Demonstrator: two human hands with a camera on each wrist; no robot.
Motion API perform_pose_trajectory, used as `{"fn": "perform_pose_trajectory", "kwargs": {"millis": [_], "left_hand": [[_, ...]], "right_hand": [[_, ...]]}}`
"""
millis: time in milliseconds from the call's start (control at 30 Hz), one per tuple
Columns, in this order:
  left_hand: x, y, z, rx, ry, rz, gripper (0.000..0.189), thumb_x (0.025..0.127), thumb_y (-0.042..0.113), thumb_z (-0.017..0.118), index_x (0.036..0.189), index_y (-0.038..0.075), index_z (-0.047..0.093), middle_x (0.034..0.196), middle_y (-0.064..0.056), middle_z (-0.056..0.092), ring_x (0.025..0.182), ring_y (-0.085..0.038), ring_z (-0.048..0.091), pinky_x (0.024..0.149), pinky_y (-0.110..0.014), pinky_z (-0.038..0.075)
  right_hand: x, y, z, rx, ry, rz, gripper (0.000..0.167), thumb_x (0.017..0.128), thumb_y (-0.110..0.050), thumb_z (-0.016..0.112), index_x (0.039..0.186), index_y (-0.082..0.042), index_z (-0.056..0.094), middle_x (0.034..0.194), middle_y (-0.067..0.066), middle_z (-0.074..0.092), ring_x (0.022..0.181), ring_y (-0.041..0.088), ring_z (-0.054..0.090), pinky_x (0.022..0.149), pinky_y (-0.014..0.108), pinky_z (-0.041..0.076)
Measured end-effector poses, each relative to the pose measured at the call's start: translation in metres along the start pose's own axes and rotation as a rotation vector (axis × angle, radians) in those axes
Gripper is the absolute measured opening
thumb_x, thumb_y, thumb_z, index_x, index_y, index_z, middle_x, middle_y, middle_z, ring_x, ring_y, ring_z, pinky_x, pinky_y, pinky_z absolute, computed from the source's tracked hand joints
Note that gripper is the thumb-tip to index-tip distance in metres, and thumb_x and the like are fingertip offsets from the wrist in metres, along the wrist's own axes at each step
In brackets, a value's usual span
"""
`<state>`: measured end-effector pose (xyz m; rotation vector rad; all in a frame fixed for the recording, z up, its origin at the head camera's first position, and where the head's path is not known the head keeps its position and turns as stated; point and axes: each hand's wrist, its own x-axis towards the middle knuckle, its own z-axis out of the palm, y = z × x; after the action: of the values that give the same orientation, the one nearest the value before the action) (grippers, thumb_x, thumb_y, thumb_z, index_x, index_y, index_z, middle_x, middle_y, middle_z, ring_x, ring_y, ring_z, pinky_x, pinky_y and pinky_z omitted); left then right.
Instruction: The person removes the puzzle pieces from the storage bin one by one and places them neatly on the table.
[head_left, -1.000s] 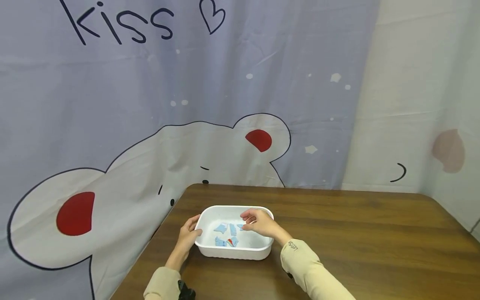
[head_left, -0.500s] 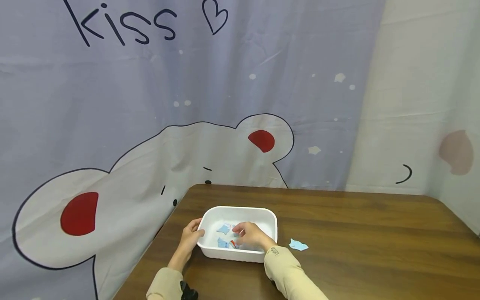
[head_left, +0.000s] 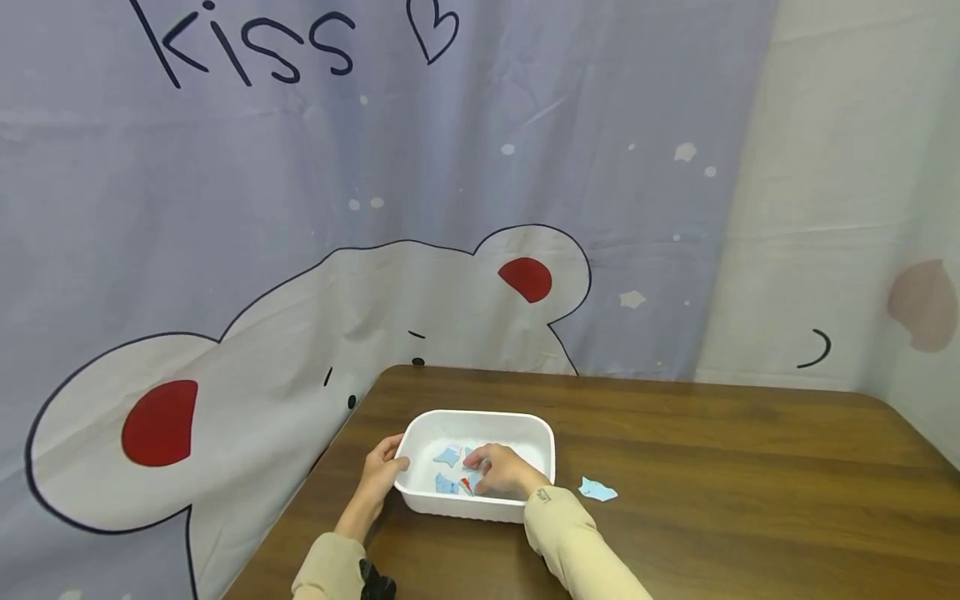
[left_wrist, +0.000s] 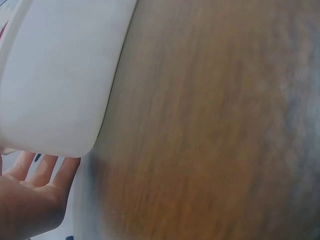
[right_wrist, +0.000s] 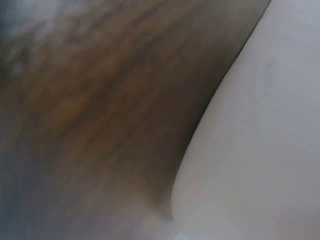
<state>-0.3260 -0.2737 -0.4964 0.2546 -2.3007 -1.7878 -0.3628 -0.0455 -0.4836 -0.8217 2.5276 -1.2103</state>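
Note:
A white plastic tub (head_left: 427, 504) stands on the table. My left hand (head_left: 380, 477) grips its left end, thumb over the rim and fingers outside; the left wrist view shows fingers (left_wrist: 44, 170) against the tub wall. Inside lie several flat, irregular light blue pieces, such as one at the back left (head_left: 448, 455) and one at the front left (head_left: 446, 483). A piece with a red mark (head_left: 466, 483) is beside my right thumb. My right hand (head_left: 504, 472) reaches into the tub, thumb and forefinger apart over the pieces. Its fingertips partly hide the pieces below.
Another light blue piece (head_left: 597, 489) lies on the brown wooden table (head_left: 720, 467), right of the tub. Behind the table hangs a printed curtain (head_left: 375, 158). The right wrist view shows only blurred table and the tub's outer wall (right_wrist: 260, 140).
My right hand has put a light blue piece on the table right of the tub and come back inside, lower among the pieces. My left hand keeps its grip on the tub.

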Motion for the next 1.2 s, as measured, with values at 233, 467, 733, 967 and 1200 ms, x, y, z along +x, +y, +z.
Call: {"fn": "perform_pose_trajectory", "kwargs": {"millis": [233,467,733,967,1200], "left_hand": [[0.0009,0.0009,0.0001,0.003,-0.004,-0.004,0.052,0.080,-0.005,0.050,0.132,-0.010,0.050,0.135,-0.034,0.052,0.117,-0.037,0.056,0.081,-0.027,0.050],[0.0017,-0.0006,-0.0007,-0.011,-0.021,-0.011,0.053,0.081,-0.004,0.051,0.133,-0.011,0.047,0.138,-0.033,0.050,0.125,-0.040,0.052,0.085,-0.028,0.049],[0.0016,-0.0008,0.0008,-0.007,-0.008,-0.011,0.052,0.080,-0.003,0.051,0.132,-0.010,0.050,0.135,-0.033,0.052,0.121,-0.038,0.054,0.084,-0.029,0.050],[0.0008,0.0004,0.0004,-0.002,-0.011,-0.003,0.052,0.081,-0.003,0.051,0.133,-0.010,0.048,0.136,-0.033,0.052,0.121,-0.038,0.054,0.083,-0.028,0.050],[-0.0003,0.0003,-0.0009,-0.009,-0.016,-0.001,0.053,0.081,-0.004,0.051,0.133,-0.011,0.047,0.135,-0.034,0.053,0.118,-0.037,0.055,0.081,-0.026,0.049]], "right_hand": [[0.0011,0.0002,0.0004,-0.051,-0.016,-0.039,0.029,0.068,0.004,0.076,0.097,-0.001,0.075,0.089,0.009,0.067,0.081,0.011,0.054,0.073,0.023,0.044],[-0.0007,0.0010,0.0021,-0.046,-0.014,0.005,0.023,0.071,0.002,0.078,0.093,-0.002,0.074,0.079,0.001,0.059,0.075,0.010,0.048,0.068,0.022,0.041],[-0.0001,0.0017,0.0017,-0.070,-0.016,-0.003,0.019,0.073,-0.001,0.079,0.090,-0.004,0.072,0.077,-0.002,0.056,0.075,0.010,0.047,0.069,0.022,0.040],[-0.0002,0.0028,0.0011,-0.084,-0.024,-0.026,0.019,0.072,-0.001,0.079,0.089,-0.004,0.073,0.077,-0.003,0.058,0.075,0.008,0.048,0.070,0.022,0.041],[-0.0045,0.0003,-0.0007,-0.054,-0.060,0.008,0.023,0.071,0.002,0.077,0.093,-0.006,0.074,0.087,0.002,0.064,0.082,0.011,0.051,0.077,0.027,0.045]]}}
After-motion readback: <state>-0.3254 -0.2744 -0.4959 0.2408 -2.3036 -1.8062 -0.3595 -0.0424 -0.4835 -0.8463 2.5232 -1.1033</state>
